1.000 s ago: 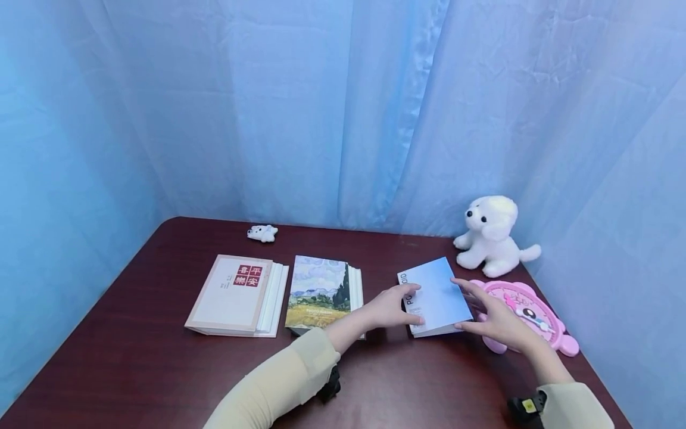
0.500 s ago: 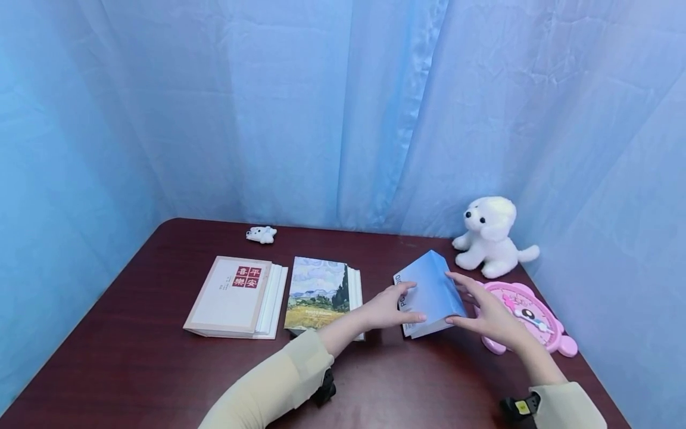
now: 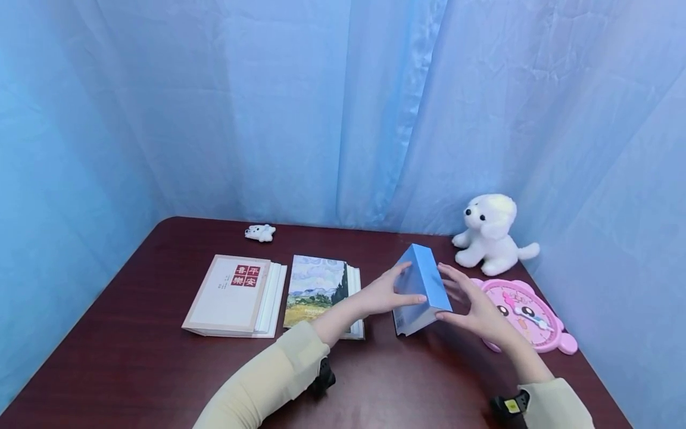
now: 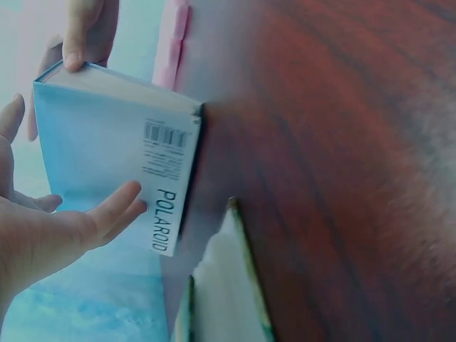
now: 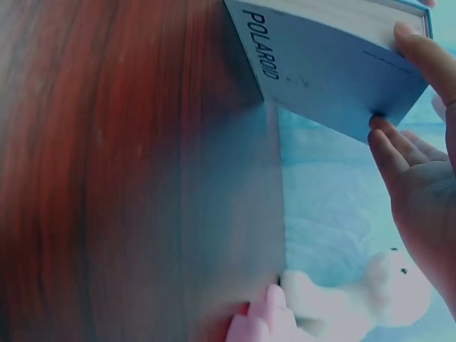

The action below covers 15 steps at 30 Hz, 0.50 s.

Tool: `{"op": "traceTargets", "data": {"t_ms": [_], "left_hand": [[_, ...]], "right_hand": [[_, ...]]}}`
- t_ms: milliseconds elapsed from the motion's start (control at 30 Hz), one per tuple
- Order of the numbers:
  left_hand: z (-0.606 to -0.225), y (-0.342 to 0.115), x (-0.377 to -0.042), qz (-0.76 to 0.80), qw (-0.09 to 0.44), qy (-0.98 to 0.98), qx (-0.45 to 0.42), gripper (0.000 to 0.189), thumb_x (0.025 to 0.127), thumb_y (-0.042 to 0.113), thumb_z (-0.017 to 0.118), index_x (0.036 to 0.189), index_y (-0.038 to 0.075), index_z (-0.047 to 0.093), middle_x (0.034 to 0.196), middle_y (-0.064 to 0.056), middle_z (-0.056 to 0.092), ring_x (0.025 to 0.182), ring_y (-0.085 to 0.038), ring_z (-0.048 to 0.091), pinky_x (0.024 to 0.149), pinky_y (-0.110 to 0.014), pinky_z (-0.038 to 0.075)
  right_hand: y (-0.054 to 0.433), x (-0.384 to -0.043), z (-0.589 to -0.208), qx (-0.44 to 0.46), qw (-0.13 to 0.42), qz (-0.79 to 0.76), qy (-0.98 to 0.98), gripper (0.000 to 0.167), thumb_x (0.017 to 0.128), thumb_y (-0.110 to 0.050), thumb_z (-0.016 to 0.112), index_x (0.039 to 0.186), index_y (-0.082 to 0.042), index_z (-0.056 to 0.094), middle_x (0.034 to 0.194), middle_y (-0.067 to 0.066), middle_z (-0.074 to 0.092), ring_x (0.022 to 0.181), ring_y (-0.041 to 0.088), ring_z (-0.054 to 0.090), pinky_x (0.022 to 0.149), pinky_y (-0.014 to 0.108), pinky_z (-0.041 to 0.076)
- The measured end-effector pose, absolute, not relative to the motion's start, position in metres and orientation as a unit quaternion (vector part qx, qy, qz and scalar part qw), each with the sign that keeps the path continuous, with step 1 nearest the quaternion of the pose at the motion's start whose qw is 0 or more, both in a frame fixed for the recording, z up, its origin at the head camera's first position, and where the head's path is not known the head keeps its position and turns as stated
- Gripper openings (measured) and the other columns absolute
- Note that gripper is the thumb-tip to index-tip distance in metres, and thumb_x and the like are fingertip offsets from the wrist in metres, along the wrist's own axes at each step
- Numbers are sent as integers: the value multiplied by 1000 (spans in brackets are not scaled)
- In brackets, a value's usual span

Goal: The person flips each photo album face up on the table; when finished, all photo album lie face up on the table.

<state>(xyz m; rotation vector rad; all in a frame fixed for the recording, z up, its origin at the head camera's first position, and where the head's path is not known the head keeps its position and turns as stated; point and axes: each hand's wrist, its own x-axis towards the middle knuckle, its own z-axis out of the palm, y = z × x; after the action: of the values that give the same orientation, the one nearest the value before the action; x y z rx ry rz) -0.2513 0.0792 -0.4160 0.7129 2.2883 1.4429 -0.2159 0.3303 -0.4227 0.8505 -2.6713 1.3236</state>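
A blue photo album point(image 3: 431, 277) marked POLAROID is tipped up steeply on the table, its spine turned upward and its lettered edge low. My right hand point(image 3: 474, 307) holds it near the spine; in the right wrist view the thumb touches the page end and the fingers point(image 5: 388, 142) touch the cover. On the other side my left hand point(image 3: 377, 295) has its fingers spread against the barcode cover; in the left wrist view those fingers point(image 4: 117, 206) look nearly straight. Just left of the blue album lies an album with a painted landscape point(image 3: 316, 289), partly behind my left forearm.
A cream album with red characters point(image 3: 227, 295) lies further left on the dark table point(image 3: 134, 304). A small white toy point(image 3: 260, 232) lies at the back. A white plush dog point(image 3: 488, 232) and a pink clock point(image 3: 527, 316) stand close by on the right.
The blue album has gone from lying almost flat to steeply tilted, its right side raised toward the left. Both hands have shifted slightly left with it.
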Motion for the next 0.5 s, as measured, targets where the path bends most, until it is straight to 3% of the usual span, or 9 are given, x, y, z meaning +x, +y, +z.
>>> {"op": "traceTargets", "data": {"t_ms": [133, 267, 500], "left_hand": [[-411, 76, -256, 524, 180, 802, 225, 86, 83, 49, 66, 152, 29, 18, 153, -4, 29, 134, -25, 36, 96, -44, 46], [-411, 75, -259, 567, 191, 775, 204, 90, 81, 44, 71, 152, 31, 16, 153, -6, 27, 130, -29, 40, 83, -43, 54], [-414, 70, -260, 618, 193, 739, 184, 89, 82, 36, 73, 151, 32, 17, 153, -11, 27, 129, -35, 42, 82, -48, 53]], "right_hand": [[323, -218, -423, 253, -21, 477, -841, 93, 81, -7, 74, 152, -25, 16, 154, 10, 24, 132, 31, 39, 96, 15, 40], [313, -221, -426, 256, -29, 490, -833, 95, 80, -9, 75, 152, -27, 14, 152, 12, 26, 130, 31, 42, 94, 18, 43], [300, -224, -432, 250, -17, 518, -818, 95, 80, -3, 74, 152, -22, 15, 150, 17, 26, 121, 34, 49, 87, 25, 51]]}}
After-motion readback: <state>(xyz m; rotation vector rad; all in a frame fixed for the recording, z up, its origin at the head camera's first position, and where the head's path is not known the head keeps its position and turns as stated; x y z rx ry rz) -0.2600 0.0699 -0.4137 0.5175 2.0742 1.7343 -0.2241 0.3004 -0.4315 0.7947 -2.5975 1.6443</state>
